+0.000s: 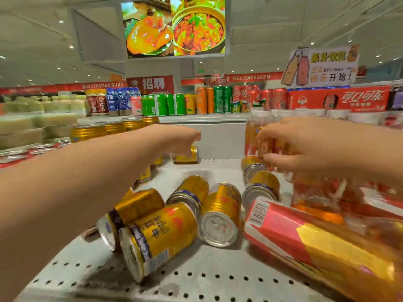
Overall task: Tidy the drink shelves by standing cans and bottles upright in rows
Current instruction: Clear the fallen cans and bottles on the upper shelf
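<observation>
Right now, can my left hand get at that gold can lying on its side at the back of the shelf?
Probably yes. The left hand hovers just above the gold can at the shelf's back wall, fingers curled down, and nothing lies between them; the other toppled cans sit nearer you.

red banner point(250, 77) "DELICATESSEN", left banner point(100, 85) "STEAMED BUNS"

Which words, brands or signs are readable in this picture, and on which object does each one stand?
"STEAMED BUNS": red banner, far left wall.
"DELICATESSEN": red banner, far right wall.
"招聘": red sign, centre back.
"果汁饮料" and "快乐开始!": paper bottle sign above the top shelf.
"可口可乐": red carton, top shelf.
"COSTA": brown bottle, partly blurred.
Gold cans: Chinese lettering, too blurred to read.
Barcode digits on the lying bottle: too small.
</observation>
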`<state>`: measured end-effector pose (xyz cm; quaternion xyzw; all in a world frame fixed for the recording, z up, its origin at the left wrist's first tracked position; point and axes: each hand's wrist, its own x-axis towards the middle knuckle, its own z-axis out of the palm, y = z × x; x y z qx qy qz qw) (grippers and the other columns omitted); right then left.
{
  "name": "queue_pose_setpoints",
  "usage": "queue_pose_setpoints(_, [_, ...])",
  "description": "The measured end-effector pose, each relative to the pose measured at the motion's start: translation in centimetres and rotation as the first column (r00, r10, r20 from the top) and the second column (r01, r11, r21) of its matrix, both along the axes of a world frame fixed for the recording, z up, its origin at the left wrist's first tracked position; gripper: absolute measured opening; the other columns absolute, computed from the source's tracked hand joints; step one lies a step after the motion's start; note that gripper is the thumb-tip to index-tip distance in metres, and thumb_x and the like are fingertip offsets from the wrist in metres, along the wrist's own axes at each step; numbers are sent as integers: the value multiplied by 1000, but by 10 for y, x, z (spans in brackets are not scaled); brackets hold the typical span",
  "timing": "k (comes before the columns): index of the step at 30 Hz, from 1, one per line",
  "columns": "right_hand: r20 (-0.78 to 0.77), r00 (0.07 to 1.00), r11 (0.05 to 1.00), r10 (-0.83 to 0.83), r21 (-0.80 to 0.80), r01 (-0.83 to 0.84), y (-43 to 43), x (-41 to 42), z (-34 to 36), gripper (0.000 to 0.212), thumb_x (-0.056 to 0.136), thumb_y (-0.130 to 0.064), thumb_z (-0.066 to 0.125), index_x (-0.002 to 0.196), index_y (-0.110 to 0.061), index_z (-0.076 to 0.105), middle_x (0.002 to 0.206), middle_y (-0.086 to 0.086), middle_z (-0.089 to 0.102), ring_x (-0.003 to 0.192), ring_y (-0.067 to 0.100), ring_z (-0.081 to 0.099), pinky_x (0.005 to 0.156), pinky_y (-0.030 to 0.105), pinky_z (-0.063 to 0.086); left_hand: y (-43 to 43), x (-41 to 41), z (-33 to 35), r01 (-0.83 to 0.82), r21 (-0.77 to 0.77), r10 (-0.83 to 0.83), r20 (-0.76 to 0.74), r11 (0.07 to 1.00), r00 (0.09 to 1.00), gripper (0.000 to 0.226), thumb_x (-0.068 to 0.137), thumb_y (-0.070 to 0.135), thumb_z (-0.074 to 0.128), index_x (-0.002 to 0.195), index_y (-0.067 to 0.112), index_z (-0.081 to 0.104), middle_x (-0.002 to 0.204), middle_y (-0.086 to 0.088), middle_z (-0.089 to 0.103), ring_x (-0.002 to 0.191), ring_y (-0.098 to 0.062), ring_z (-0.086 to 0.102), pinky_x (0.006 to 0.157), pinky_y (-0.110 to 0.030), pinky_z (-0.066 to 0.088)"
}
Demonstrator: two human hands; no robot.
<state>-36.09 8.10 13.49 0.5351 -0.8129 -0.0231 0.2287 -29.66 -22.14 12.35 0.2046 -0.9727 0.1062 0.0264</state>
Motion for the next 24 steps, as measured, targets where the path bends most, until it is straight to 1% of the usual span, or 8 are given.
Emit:
queue_pose_setpoints(2, [-30, 999, 999, -27, -23, 26, -11, -7, 3, 59, 87, -64, 38, 140, -38, 41, 134, -6, 56, 117, 18, 55, 97, 42, 49, -23, -22, -5, -22, -39, 24, 51, 999, 998, 60, 98, 13, 62, 153, 14, 37, 150, -13, 49, 126, -31, 55, 86, -33, 45])
queue_pose_setpoints(4, [-49, 998, 999, -38, -23, 37, -24, -12, 1, 58, 88, -64, 37, 140, -38, 41, 134, -7, 55, 117, 17, 53, 97, 40, 49, -44, -41, -15, -24, -76, 32, 110, 997, 993, 57, 99, 15, 58, 151, 10, 37, 150, -16, 49, 128, -33, 54, 93, -37, 47])
queue_pose_setpoints(7, [-27, 999, 999, -32, 23, 33, -40, -18, -3, 63, 86, -67, 30, 141, -40, 38, 137, -10, 50, 120, 13, 49, 100, 36, 46, -67, -65, -30, -12, -76, 25, 171, 997, 985, 57, 94, 29, 64, 145, 13, 44, 139, -16, 57, 118, -35, 59, 96, -43, 52])
queue_pose_setpoints(10, [30, 1000, 1000, -5, 24, 4, -55, -28, -7, 65, 85, -70, 30, 144, -42, 34, 141, -10, 48, 126, 12, 45, 105, 35, 43, -85, -80, -40, 7, -96, 9, 160, 995, 987, 57, 90, 33, 67, 140, 14, 47, 130, -16, 59, 112, -35, 60, 92, -44, 53])
queue_pose_setpoints(17, [87, 996, 999, 35, 30, -38, -74, -50, -14, 61, 92, -68, 39, 146, -42, 28, 140, -11, 49, 125, 11, 46, 103, 31, 43, -101, -92, -46, 3, -323, 44, 136, 946, 990, 70, 82, 53, 72, 136, 13, 52, 130, -13, 57, 117, -33, 54, 91, -40, 49])
queue_pose_setpoints(20, [85, 994, 996, 71, 51, -75, -76, -51, -15, 59, 92, -67, 38, 145, -44, 28, 138, -12, 49, 123, 9, 47, 101, 31, 45, -97, -88, -43, -27, -187, 51, 125, 982, 991, 78, 80, 51, 77, 138, 10, 44, 124, -14, 55, 109, -33, 55, 91, -41, 51])
queue_pose_setpoints(22, [89, 992, 994, 93, 53, -98, -77, -50, -15, 56, 91, -67, 37, 142, -45, 30, 134, -13, 50, 119, 9, 49, 99, 34, 47, -90, -82, -41, -61, -86, 71, 128, 994, 989, 76, 83, 46, 77, 137, 9, 39, 108, -11, 59, 94, -31, 59, 83, -41, 56])
queue_pose_setpoints(24, [106, 987, 991, 118, 44, -123, -78, -47, -18, 55, 89, -68, 36, 140, -46, 33, 129, -12, 53, 116, 10, 52, 96, 35, 48, -80, -74, -39, -61, -73, 68, 106, 996, 992, 73, 84, 51, 76, 133, 11, 40, 93, -4, 58, 81, -25, 60, 72, -38, 55])
